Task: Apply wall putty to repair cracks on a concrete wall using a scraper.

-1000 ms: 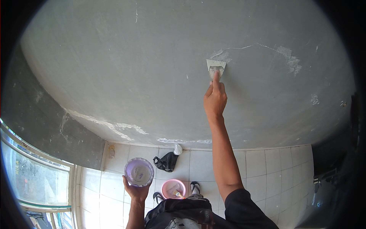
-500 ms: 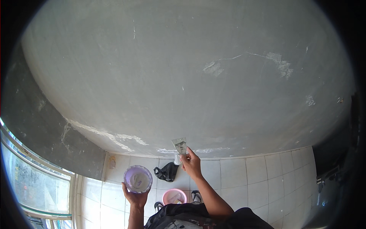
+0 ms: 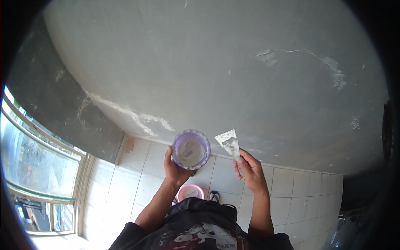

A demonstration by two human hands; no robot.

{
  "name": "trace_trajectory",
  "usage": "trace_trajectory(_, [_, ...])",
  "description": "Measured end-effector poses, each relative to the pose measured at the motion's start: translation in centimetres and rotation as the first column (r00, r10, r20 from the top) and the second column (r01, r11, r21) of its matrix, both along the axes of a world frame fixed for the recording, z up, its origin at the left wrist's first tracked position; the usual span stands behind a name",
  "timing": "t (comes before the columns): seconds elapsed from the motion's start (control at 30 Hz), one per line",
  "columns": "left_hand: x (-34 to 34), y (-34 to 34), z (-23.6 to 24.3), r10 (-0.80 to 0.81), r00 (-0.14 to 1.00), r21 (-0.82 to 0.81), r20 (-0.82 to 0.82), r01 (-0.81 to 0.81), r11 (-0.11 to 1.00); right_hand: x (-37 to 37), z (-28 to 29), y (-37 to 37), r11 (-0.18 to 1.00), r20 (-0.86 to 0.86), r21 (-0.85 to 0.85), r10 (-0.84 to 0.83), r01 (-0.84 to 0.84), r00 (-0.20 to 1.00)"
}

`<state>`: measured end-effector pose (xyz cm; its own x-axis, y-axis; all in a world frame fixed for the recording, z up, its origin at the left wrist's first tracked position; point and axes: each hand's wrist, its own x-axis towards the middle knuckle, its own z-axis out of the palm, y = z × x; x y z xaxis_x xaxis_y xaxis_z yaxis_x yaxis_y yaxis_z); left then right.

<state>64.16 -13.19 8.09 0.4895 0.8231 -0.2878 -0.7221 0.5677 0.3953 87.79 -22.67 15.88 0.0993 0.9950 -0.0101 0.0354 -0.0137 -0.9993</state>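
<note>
My left hand [image 3: 176,171] grips a purple bowl [image 3: 175,138] from below and its left side, tilted so that its inside shows. Pale grey paste [image 3: 191,152], probably filler, coats the bottom of the bowl. To the right, my right hand [image 3: 252,173] is closed round the handle of a putty knife [image 3: 228,141]. Its triangular blade points up and to the left, smeared with grey-white paste. A short gap lies between blade and bowl. Both are held in front of the grey wall [image 3: 216,91].
White patches [image 3: 154,121] mark the wall's lower left, and a cracked patch [image 3: 333,71] shows higher at right. A pink basin [image 3: 191,191] stands on the white tiled floor [image 3: 225,181] by my feet. A window [image 3: 46,166] is at the left.
The bowl has come up and to the right, toward the putty knife. My right hand has shifted right and slightly up with the knife. The view has turned, and the bowl now covers most of the black bag.
</note>
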Motion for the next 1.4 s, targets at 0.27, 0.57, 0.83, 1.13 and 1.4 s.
trace_trajectory(0.27, [0.2, -1.3, -0.8, 0.03, 0.999, 0.072, -0.02, -0.029, 0.997, -3.2, 2.2, 0.0, 0.984, 0.623, 0.096, 0.06, -0.153, 0.78])
trace_trajectory(0.57, [-0.5, -2.6, -1.2, 0.141, 0.983, 0.331, -0.12, -0.094, 0.939, -6.4, -0.9, 0.9, 0.988, 0.834, 0.031, 0.057, -0.151, 0.549])
trace_trajectory(0.83, [-0.9, -2.9, -2.3, 0.192, 0.966, 0.459, -0.175, -0.093, 0.883, -7.7, -3.9, -1.0, 0.983, 0.639, 0.109, 0.044, -0.146, 0.768])
trace_trajectory(1.13, [-0.4, -2.6, -2.4, 0.169, 0.956, 0.518, -0.242, -0.02, 0.855, -8.2, -2.1, -2.1, 0.863, -0.401, -0.436, 0.068, -0.256, 0.914])
trace_trajectory(1.4, [0.1, -2.4, -5.1, 0.029, 0.999, 0.327, -0.031, -0.017, 0.945, -5.9, -6.4, -1.5, 0.867, -0.96, -0.219, -0.11, -0.447, 0.256])
